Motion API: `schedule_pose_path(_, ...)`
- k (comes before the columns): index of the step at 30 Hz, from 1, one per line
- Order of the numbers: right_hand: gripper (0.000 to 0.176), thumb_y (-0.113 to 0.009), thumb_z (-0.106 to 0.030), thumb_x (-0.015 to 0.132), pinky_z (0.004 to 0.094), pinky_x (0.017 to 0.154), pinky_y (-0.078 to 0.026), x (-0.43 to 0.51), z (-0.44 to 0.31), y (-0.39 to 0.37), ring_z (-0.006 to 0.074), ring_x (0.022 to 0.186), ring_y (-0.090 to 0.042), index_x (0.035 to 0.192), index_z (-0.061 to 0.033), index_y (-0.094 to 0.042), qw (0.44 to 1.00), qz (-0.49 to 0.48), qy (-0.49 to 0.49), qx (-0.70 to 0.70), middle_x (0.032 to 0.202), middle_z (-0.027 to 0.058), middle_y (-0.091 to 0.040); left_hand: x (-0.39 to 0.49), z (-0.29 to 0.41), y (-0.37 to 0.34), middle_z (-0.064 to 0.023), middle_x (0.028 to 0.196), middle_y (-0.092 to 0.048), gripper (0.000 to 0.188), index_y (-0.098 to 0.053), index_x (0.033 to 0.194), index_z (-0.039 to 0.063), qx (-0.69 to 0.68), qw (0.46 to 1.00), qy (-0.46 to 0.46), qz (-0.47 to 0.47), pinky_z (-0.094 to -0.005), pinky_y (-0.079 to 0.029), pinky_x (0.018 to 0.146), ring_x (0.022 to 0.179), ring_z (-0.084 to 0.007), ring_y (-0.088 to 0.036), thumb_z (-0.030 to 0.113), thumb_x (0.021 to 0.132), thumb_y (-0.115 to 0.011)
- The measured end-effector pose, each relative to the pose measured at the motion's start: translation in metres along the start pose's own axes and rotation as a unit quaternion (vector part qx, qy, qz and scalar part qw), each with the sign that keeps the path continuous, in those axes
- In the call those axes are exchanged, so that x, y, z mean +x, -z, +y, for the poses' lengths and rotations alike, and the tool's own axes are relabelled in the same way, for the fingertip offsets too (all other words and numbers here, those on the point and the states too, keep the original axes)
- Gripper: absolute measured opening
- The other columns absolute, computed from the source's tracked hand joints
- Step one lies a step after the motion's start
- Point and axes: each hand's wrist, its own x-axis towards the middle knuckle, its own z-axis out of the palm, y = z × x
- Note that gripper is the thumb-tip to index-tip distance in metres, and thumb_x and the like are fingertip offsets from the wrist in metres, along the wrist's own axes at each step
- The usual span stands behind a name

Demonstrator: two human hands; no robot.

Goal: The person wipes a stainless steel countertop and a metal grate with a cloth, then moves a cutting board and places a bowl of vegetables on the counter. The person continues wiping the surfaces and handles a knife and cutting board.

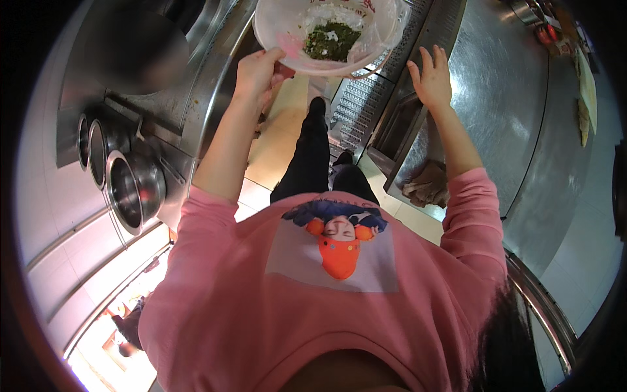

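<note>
My left hand (258,73) grips the rim of a white translucent plastic bucket (290,46), thumb on top and fingers underneath. Something red shows just under those fingers, too little of it to name. Inside the bucket lies a dark green, leafy mass (333,41) with white bits on and around it. Clear plastic film hangs over the bucket's right side, and a thin wire handle droops below its rim. My right hand (432,81) holds nothing; its fingers are spread near the left edge of a stainless steel counter (499,98).
Several steel pots (137,191) stand or hang at the left, beside a steel cooking range (171,147). A large dark round shape (139,54) there is blurred. Ribbed metal grating (360,100) runs below. A crumpled brown cloth (427,186) lies under the right counter's edge.
</note>
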Motion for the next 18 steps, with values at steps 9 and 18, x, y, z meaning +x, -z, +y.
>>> schedule_pose_path(9, 0.043, -0.064, -0.026, 0.091, 0.0457, 0.106, -0.039, 0.005, -0.01, 0.016, 0.0417, 0.127, -0.044, 0.124, -0.0002, -0.054, 0.992, -0.007, -0.091, 0.086, 0.135, 0.0245, -0.047, 0.085, 0.025, -0.063, -0.016, 0.091, -0.066, 0.028, -0.06, 0.102, -0.011, 0.024, 0.996, 0.072, -0.056, -0.0286, -0.057, 0.066, 0.078, -0.0229, -0.067, 0.011, 0.085, -0.062)
schedule_pose_path(18, 0.036, -0.061, -0.018, 0.091, 0.0454, 0.106, -0.04, 0.003, -0.01, 0.016, 0.0407, 0.126, -0.045, 0.122, 0.0005, -0.054, 0.991, 0.009, -0.1, 0.089, 0.133, 0.0228, -0.048, 0.142, 0.056, -0.096, -0.0165, 0.09, -0.066, 0.026, -0.061, 0.1, -0.011, 0.046, 0.993, 0.035, -0.103, -0.029, -0.057, 0.064, 0.079, -0.0246, -0.068, 0.01, 0.084, -0.063)
